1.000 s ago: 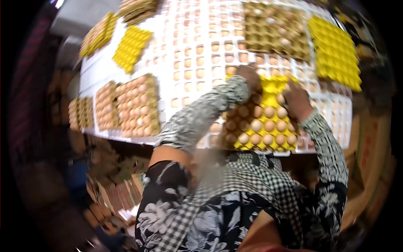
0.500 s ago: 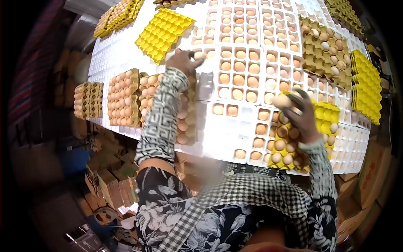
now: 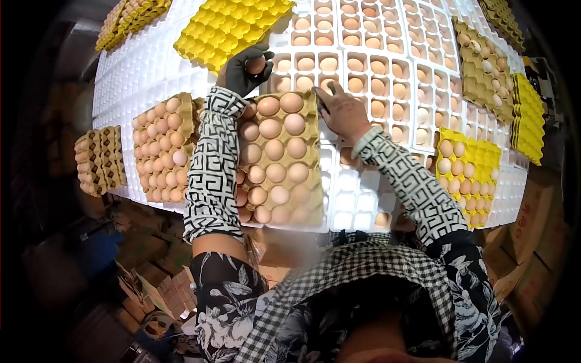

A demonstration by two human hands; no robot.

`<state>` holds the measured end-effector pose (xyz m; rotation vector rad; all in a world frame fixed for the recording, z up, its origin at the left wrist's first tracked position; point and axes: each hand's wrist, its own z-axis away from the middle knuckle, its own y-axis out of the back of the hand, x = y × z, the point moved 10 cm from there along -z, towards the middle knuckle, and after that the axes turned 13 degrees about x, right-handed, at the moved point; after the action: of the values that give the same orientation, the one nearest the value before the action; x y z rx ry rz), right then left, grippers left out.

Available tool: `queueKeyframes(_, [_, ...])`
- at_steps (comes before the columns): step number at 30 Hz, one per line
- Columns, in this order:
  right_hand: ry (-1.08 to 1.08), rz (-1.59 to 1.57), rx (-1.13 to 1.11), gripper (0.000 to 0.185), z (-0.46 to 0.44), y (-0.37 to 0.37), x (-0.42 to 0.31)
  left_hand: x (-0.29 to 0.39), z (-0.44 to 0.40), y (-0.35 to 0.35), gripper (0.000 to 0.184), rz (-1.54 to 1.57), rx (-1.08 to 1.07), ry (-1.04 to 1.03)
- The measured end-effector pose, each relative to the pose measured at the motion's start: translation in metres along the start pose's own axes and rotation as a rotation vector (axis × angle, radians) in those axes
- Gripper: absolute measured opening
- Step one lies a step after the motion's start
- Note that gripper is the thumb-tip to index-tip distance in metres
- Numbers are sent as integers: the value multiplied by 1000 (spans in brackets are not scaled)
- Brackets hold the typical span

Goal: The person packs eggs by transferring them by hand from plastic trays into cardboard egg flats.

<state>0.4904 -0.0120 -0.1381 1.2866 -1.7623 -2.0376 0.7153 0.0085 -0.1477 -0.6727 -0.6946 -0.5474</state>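
Observation:
My left hand [image 3: 247, 71], in a dark glove, is closed around a brown egg [image 3: 255, 65] above the far left corner of a cardboard egg tray [image 3: 314, 163] filled with eggs. My right hand [image 3: 345, 112] reaches past that tray's far right corner. Its fingertips are closed on another egg [image 3: 327, 85] at a cell of the white foam tray [image 3: 345, 68]. Part of this egg is hidden by the fingers. Brown eggs sit singly in the foam cells around it, while several nearer cells hold none.
A stack of yellow egg trays [image 3: 227, 30] lies beyond my left hand. More filled cardboard trays [image 3: 160, 151] stand at left. On the right are a yellow tray with eggs [image 3: 469, 169], a partly filled cardboard tray [image 3: 484, 66] and stacked yellow trays [image 3: 528, 118]. Cardboard boxes [image 3: 526, 242] stand below the table.
My right hand has moved left from the yellow tray, where it held eggs, to the foam cells. My left hand has drawn its egg back from the foam cells. The view has shifted.

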Motion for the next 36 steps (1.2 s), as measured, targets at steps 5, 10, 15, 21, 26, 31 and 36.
queueKeyframes(5, [-174, -513, 508, 46, 39, 30, 10, 18, -9, -11, 35, -386, -22, -412])
queueKeyframes(10, [125, -7, 250, 60, 77, 12, -21, 46, 3, -68, 32, -1205, 107, -1111])
queueKeyframes(15, [-10, -249, 323, 50, 92, 64, 9, 24, -45, -88, 34, -1792, 37, -1444])
queueKeyframes(21, [-316, -422, 515, 42, 141, 172, 107, 24, -44, -87, 37, -1750, -21, -1458])
queueKeyframes(26, [-624, -165, 789, 34, 275, 287, 287, 8, 30, -147, 38, -1361, -157, -1053])
queueKeyframes(31, [-589, -209, 422, 42, 267, 247, 270, -141, 156, -285, 39, -1321, -631, -943])
queueKeyframes(36, [-104, 389, 191, 47, 224, 186, 244, -253, 182, -383, 48, -1632, -610, -1387])
